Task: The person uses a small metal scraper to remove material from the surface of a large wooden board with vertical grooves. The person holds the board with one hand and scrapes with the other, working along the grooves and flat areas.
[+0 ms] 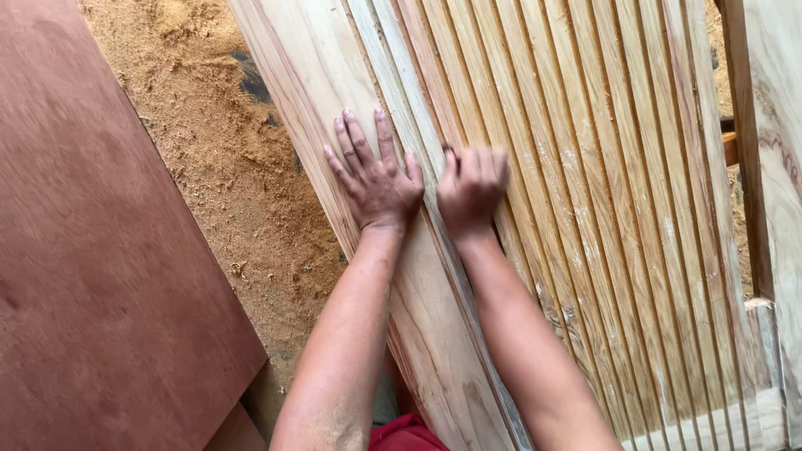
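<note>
Both hands rest side by side on pale woodwork, seen from above. Left hand (373, 171) lies flat, palm down, fingers spread and straight, pressing on a broad pale wooden board (317, 92) that forms the left edge of a slatted panel. Right hand (472, 188), slightly blurred, has its fingers curled together over a thin pale wooden slat (418, 117) just beside that board, though whether it grips the slat cannot be told. Many narrow parallel slats (618, 184) stretch off to the right. Sawdust-covered floor (217, 159) lies to the left, beside a large reddish-brown plywood sheet (92, 250).
</note>
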